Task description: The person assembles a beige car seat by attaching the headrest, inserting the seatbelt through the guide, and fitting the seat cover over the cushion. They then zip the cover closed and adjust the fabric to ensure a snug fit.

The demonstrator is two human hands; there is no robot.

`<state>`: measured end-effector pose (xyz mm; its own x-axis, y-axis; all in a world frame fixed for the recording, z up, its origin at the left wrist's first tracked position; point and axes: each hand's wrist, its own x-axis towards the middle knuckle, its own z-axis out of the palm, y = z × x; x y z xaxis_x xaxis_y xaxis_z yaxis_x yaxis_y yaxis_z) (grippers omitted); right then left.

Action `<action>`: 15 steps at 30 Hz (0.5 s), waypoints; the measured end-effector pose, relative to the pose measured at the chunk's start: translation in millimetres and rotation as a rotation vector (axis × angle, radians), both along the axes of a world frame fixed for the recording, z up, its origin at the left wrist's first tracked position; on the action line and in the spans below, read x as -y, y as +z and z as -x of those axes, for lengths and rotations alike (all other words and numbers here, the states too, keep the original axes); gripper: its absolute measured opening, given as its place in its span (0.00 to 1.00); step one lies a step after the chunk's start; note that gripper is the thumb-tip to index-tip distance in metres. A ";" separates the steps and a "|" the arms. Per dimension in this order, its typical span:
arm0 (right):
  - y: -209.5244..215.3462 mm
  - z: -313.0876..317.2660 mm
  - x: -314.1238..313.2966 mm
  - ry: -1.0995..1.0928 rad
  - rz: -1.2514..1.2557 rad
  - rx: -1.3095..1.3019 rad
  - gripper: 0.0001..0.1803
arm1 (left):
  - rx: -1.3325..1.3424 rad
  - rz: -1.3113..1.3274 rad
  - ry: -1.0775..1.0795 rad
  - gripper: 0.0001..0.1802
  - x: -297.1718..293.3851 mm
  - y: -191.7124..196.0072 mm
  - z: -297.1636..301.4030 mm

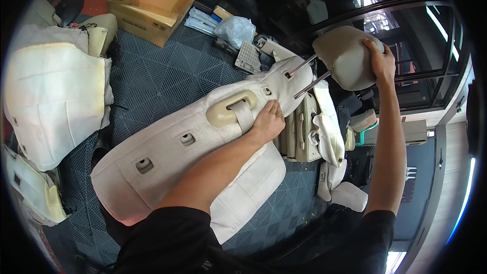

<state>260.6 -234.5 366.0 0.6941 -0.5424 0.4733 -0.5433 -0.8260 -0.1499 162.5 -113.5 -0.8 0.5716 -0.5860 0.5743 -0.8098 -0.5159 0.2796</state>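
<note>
A long car seat back in pale grey fabric lies slanting across the floor in front of me. Set into it are a beige oval plastic trim with a fabric strap beside it, and several small dark openings. My left hand rests on the fabric near the upper end, fingers laid against it, holding nothing I can see. At the upper right, my right hand grips a beige headrest by its far side. Its two metal posts point down-left at the seat's top; whether their tips are inside it, I cannot tell.
More padded seat parts lie at the left. Cardboard boxes, a plastic bag and a grey keyboard are at the back. Beige seat pieces stand right of the seat back. Dark glossy panels rise behind the headrest.
</note>
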 end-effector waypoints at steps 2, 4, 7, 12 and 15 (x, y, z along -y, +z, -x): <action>-10.9 -2.6 -9.8 -0.032 0.029 -0.008 0.50 | -0.010 0.004 -0.017 0.24 0.5 -1.1 -0.2; -22.5 -6.2 -15.9 -0.022 0.029 -0.028 0.49 | -0.023 0.011 -0.027 0.24 0.5 -1.0 0.0; -33.5 -11.5 -15.4 -0.043 0.096 -0.044 0.48 | -0.034 0.027 -0.027 0.23 -1.0 2.5 3.6; -29.9 -18.6 -30.9 -0.040 0.141 -0.125 0.48 | -0.031 0.044 0.025 0.22 -3.8 6.0 3.3; -31.3 -19.5 -33.9 -0.063 0.160 -0.134 0.48 | -0.030 0.025 0.028 0.22 -5.3 5.9 2.5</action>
